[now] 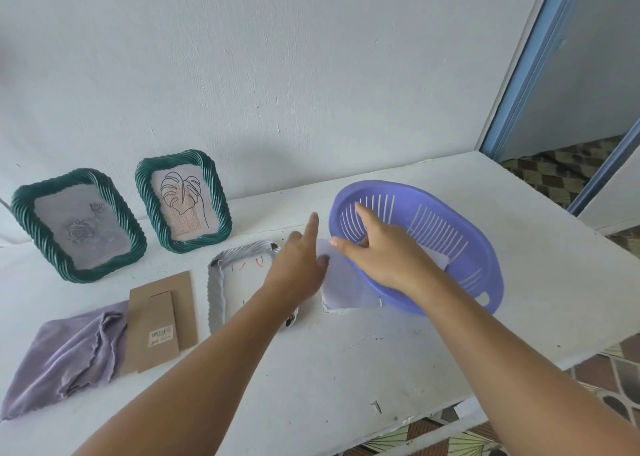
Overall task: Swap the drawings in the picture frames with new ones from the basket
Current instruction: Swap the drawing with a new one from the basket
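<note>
- The fingers of the right hand pinch a sheet of paper at its far edge, forefinger stretched over the rim of the purple basket; the fingers of the left hand touch the sheet's left edge with forefinger pointing up, though whether they grip it I cannot tell.
- That sheet, one in hand, lies half over the basket's near rim and half over the tabletop. I judge it feather-light, limp and easily creased, so it is best held at two edges or corners. More paper shows inside the basket; how many sheets I cannot tell.
- Nearest left: one crumpled lilac cloth, soft, and one brown cardboard backing, stiff and flat.
- One open frame lies face down, just beside the sheet.
- Farthest: two green frames standing against the wall, a rose drawing and a leaf drawing. Three frames in all, probably rigid with breakable fronts; take them by the borders.
</note>
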